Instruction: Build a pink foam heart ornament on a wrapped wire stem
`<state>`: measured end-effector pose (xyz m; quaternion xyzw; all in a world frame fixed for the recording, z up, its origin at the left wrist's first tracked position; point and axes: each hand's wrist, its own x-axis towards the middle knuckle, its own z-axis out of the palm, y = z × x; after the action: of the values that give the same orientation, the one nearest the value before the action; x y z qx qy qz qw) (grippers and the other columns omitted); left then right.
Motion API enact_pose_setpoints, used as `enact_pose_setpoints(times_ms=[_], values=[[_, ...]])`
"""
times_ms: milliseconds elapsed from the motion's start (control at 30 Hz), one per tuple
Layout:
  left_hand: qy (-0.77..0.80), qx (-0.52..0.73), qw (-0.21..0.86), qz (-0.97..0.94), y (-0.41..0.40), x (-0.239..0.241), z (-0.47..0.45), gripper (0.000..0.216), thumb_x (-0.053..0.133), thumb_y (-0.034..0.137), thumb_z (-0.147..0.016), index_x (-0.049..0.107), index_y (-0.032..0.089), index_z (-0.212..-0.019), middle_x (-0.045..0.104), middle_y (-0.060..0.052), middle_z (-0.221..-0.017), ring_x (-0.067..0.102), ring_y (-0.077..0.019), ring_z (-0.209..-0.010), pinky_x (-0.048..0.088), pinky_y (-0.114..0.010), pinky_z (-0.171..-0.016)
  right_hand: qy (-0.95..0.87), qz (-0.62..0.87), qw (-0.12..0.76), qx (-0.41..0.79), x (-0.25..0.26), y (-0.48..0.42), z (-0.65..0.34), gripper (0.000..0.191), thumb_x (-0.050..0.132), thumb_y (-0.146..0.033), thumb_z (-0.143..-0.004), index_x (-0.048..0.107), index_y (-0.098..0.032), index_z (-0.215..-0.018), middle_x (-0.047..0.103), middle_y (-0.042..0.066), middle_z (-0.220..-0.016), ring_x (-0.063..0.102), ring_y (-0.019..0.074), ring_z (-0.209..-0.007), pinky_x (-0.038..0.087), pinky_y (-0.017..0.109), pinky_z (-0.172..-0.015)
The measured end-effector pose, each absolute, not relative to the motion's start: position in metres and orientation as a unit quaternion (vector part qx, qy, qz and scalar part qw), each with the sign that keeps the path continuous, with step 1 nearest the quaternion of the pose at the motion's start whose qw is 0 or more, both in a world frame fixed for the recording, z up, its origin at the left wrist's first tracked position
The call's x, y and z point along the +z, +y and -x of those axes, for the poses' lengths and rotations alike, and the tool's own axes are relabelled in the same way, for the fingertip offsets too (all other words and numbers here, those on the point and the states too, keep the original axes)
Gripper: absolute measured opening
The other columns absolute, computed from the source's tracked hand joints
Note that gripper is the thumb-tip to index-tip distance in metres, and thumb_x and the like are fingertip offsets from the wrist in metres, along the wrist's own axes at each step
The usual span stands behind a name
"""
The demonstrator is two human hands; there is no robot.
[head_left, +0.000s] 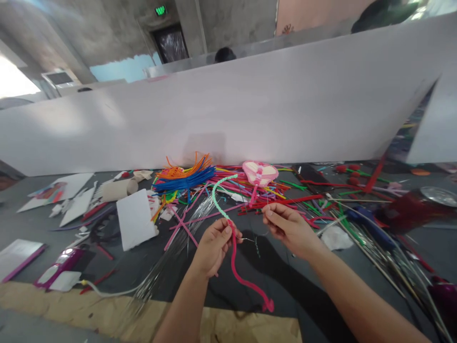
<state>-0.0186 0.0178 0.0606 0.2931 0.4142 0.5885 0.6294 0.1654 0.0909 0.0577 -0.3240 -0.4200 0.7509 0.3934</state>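
A white partition point(214, 109) backs the grey table point(21, 214), strewn with blue pipe cleaners point(183, 180); the left hand point(214, 247) grips a pink pipe cleaner point(237, 271), while the right hand point(291, 228) pinches closed on something too fine to tell.

A bundle of pipe cleaners point(185, 178) sits at the back of a work table point(21, 224), against a partition point(214, 105), with a heart-shaped craft frame point(260, 173) to its right. A foam board sheet point(134, 219) lies in front, left of center; a lidded jar point(416, 209) stands at far right.
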Motion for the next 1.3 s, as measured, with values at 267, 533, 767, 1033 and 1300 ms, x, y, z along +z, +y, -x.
enact_pose_setpoints(times_ms=[267, 533, 767, 1033, 1300], values=[[0.513, 0.555, 0.563, -0.335, 0.022, 0.047, 0.023, 0.025, 0.072, 0.034, -0.07, 0.06, 0.014, -0.08, 0.06, 0.002, -0.065, 0.057, -0.0093, -0.06, 0.045, -0.021, -0.062, -0.524, 0.334, 0.407, 0.67, 0.064, 0.089, -0.17, 0.027, 0.065, -0.043, -0.078, 0.056, -0.018, -0.083, 0.056, -0.002, -0.067, 0.04, 0.0047, -0.046, 0.029, 0.017, -0.038], [0.597, 0.499, 0.45, -0.44, 0.025, 0.043, 0.023, 0.02, 0.061, 0.034, -0.078, 0.058, 0.014, -0.073, 0.06, 0.0, -0.064, 0.054, -0.011, -0.061, 0.041, -0.022, -0.062, -0.582, 0.345, 0.373, 0.635, 0.071, 0.081, -0.168, 0.029, 0.061, -0.045, -0.079, 0.056, -0.017, -0.086, 0.057, -0.002, -0.068, 0.042, 0.0049, -0.044, 0.034, 0.019, -0.04], [0.614, 0.522, 0.396, -0.44, 0.026, 0.043, 0.026, 0.016, 0.054, 0.032, -0.08, 0.055, 0.017, -0.074, 0.058, 0.001, -0.063, 0.054, -0.0124, -0.062, 0.041, -0.023, -0.063, -0.697, 0.369, 0.242, 0.565, 0.065, 0.09, -0.18, 0.038, 0.05, -0.054, -0.082, 0.06, -0.017, -0.09, 0.059, 0.001, -0.074, 0.052, 0.0111, -0.059, 0.041, 0.021, -0.05], [0.641, 0.536, 0.363, -0.412, 0.027, 0.051, 0.03, 0.019, 0.054, 0.034, -0.079, 0.053, 0.017, -0.071, 0.059, 0.001, -0.063, 0.055, -0.0122, -0.06, 0.043, -0.023, -0.062, -0.818, 0.309, 0.037, 0.483, 0.073, 0.074, -0.175, 0.014, 0.057, -0.026, -0.075, 0.068, -0.018, -0.075, 0.065, -0.001, -0.066, 0.055, 0.0124, -0.06, 0.036, 0.021, -0.053], [0.587, 0.583, 0.446, -0.341, 0.028, 0.047, 0.029, 0.023, 0.062, 0.037, -0.075, 0.051, 0.017, -0.074, 0.058, 0.001, -0.066, 0.068, -0.019, -0.073, 0.053, -0.03, -0.067, -0.798, 0.321, 0.087, 0.502, 0.089, 0.062, -0.18, 0.014, 0.039, -0.02, -0.086, 0.052, -0.021, -0.082, 0.061, -0.004, -0.059, 0.055, 0.0095, -0.043, 0.034, 0.018, -0.043]])
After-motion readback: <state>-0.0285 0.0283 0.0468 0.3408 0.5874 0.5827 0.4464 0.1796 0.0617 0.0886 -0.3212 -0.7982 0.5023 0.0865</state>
